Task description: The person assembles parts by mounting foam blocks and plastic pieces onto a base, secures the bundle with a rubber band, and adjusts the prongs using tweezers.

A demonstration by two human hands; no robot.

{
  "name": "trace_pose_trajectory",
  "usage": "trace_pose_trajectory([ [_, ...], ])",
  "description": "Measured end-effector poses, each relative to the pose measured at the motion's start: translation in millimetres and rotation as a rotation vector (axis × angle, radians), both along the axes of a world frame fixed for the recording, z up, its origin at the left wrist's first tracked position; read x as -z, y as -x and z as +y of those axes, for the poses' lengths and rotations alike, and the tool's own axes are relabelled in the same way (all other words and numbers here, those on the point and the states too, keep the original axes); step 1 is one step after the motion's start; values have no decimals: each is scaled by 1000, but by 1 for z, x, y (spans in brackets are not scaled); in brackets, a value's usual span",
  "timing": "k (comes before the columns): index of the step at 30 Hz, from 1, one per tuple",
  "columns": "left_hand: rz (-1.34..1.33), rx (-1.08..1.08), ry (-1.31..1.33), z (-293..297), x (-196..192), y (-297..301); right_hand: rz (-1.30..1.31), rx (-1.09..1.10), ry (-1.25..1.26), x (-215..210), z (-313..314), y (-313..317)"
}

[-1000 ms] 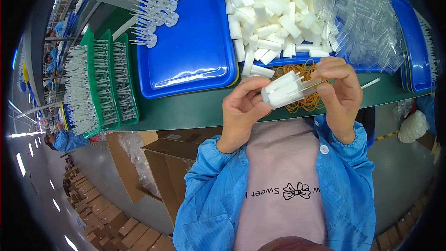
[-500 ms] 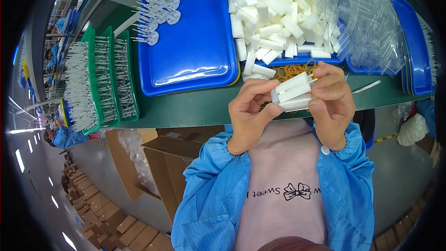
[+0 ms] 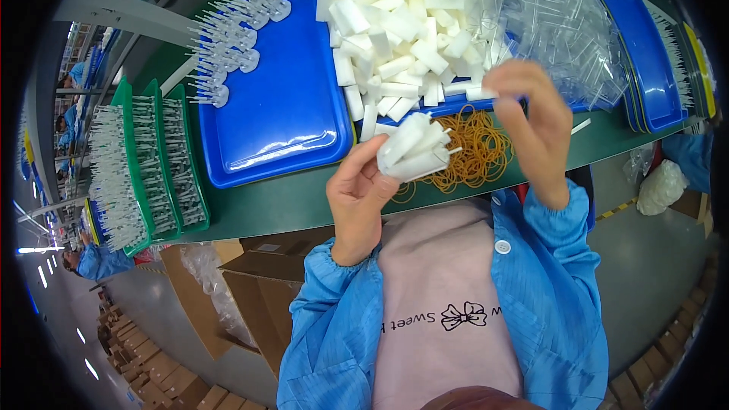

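Note:
My left hand [image 3: 358, 190] is closed around a bundle of white foam blocks [image 3: 414, 144] set about a clear plastic piece, with thin pins poking out at its right end. Up at the front edge of the foam pile is my right hand [image 3: 535, 125], its fingers smeared by motion. Its fingertips are beside a loose white foam block [image 3: 477, 94]; whether they grip it I cannot make out. Between and beyond the hands lies a heap of tan rubber bands [image 3: 480, 153] on the green table [image 3: 296, 209].
A blue tray [image 3: 281, 106] bears several clear stemmed plastic parts [image 3: 241, 38] along its far left. Green racks [image 3: 144, 159] full of similar parts stand at left. A foam block pile [image 3: 402, 23] and clear plastic sleeves [image 3: 558, 30] fill the back. Open cardboard boxes [image 3: 258, 288] sit below.
My right hand has let go of the bundle and moved up toward the foam pile. My left hand has drawn the bundle left and tilted it. The whole view has shifted.

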State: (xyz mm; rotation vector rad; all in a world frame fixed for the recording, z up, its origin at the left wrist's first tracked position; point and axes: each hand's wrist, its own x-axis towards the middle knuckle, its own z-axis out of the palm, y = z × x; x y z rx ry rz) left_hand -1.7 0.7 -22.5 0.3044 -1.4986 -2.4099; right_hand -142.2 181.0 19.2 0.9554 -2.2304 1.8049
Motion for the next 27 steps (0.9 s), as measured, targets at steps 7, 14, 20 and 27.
trace_pose_trajectory([
  [7, -20, 6, -78, 5, -4, 0, 631, 427, -607, 20, -18, 57],
  [14, -16, -8, -53, -1, -3, -3, 616, 393, -256, 17, -4, 56],
  [20, 1, -9, 80, 3, -8, 4, 182, 204, 86, -13, 6, 17],
  [27, 114, -80, 482, 9, -12, 2, -76, -43, 169, -17, -6, -7],
])
